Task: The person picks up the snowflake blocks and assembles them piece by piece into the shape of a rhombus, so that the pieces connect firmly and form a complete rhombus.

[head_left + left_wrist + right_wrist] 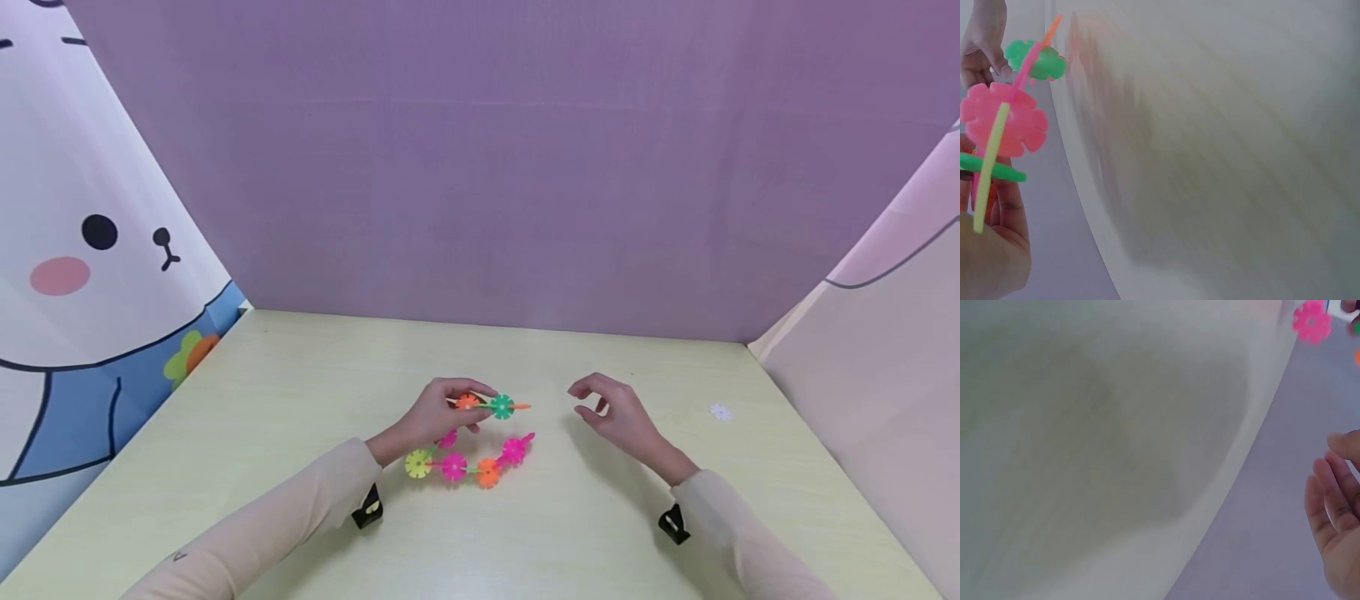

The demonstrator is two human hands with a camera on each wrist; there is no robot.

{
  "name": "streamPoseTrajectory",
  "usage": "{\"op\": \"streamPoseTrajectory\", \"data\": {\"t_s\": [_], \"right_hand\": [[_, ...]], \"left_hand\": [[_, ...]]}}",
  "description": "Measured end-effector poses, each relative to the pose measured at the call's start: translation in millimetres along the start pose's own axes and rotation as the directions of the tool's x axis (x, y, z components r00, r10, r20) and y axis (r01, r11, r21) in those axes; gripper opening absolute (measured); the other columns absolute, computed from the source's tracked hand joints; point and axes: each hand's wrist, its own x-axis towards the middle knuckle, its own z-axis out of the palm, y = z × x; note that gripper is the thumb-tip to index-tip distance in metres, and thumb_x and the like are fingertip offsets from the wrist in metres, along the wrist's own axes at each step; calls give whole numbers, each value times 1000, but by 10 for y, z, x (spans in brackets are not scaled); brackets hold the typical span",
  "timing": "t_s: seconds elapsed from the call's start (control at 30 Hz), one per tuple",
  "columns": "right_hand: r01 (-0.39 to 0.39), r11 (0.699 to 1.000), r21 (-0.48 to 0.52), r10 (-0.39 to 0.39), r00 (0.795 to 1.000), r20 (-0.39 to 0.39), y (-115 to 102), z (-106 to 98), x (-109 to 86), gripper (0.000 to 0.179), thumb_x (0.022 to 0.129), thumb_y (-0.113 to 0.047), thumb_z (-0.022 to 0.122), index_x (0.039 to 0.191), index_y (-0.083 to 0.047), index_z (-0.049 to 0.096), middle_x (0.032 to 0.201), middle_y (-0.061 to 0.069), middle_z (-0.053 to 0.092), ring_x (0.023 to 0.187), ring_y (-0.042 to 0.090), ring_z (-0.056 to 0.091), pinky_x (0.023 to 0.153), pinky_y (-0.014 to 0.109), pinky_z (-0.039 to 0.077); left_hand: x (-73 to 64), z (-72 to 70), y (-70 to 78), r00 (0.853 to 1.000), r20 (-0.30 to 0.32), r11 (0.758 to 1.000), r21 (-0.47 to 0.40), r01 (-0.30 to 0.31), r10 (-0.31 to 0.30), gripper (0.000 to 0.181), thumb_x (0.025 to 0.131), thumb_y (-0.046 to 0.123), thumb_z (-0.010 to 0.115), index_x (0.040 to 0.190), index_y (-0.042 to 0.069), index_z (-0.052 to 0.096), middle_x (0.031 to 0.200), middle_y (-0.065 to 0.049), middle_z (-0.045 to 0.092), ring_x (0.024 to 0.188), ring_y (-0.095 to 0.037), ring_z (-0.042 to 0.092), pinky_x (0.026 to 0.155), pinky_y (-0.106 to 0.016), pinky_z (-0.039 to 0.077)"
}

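Note:
My left hand pinches a chain of coloured notched plastic discs between thumb and fingers. An orange disc lies at its fingertips, with a green disc beside it and an edge-on orange piece at that end. The rest of the chain curves below the hand: a yellow disc, a pink disc, a second orange disc and another pink disc. To the right, apart from the chain, my right hand is raised over the table, fingers loosely bent and holding nothing. The right wrist view shows its fingers.
A single white disc lies on the pale table, right of the right hand. A purple cloth backdrop rises behind the table's far edge. Printed cartoon cloth hangs on the left, with a pale cloth at the right.

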Motion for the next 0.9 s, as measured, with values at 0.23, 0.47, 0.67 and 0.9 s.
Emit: {"op": "streamPoseTrajectory", "data": {"t_s": [0.23, 0.47, 0.67, 0.9], "right_hand": [[-42, 997, -68, 41, 999, -25, 284, -193, -149, 28, 68, 14, 69, 93, 1, 63, 87, 13, 66, 77, 23, 60, 53, 22, 48], [-119, 980, -161, 116, 993, -26, 544, -422, -314, 27, 68, 13, 68, 92, 1, 63, 87, 12, 66, 77, 26, 60, 53, 25, 48], [-187, 953, -237, 182, 982, -45, 750, -666, -453, 27, 67, 12, 68, 91, 1, 63, 85, 12, 66, 77, 30, 60, 55, 26, 49], [-235, 921, -309, 223, 972, -75, 1001, -935, -606, 26, 66, 9, 69, 90, 0, 64, 84, 12, 66, 76, 30, 59, 62, 34, 49]], "left_hand": [[7, -1, -14, 1000, -6, 1000, 12, 10, -10, 27, 84, 7, 64, 110, 7, 64, 107, -14, 64, 77, -46, 62, 40, -18, 29], [16, -8, -15, 1000, 5, 1000, -4, 17, -17, 27, 84, 9, 64, 111, 7, 64, 108, -14, 63, 78, -46, 62, 39, -18, 28], [14, -10, -9, 1000, -1, 1000, 1, 13, -13, 27, 83, 8, 65, 110, 7, 64, 109, -15, 63, 77, -46, 63, 40, -18, 28], [122, -46, -276, 1000, -4, 1000, 26, -10, 10, 25, 82, 19, 68, 107, 18, 66, 106, -7, 65, 73, -37, 66, 38, -19, 28]]}}
